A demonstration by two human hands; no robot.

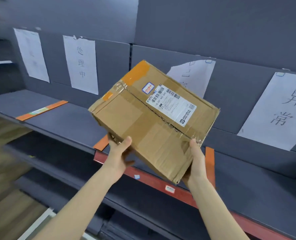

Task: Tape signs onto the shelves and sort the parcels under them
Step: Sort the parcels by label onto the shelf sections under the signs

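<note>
A taped brown cardboard parcel (143, 122) with a white shipping label is held tilted above the dark grey shelf (65, 116). My left hand (120, 153) grips its near left corner, thumb on top. My right hand (195, 161) grips its near right edge, thumb on top as well. Several white paper signs hang on the shelf's back panel: a blurred one at far left (32, 54), one with handwriting left of the parcel (81, 64), one partly hidden behind the parcel (194, 75), and one at right (280, 111).
Orange tape strips (41, 110) lie on the shelf surface as dividers. A red beam (154, 181) runs along the shelf's front edge. Lower grey shelves (57, 167) sit beneath, and wooden flooring (3, 144) shows at the left.
</note>
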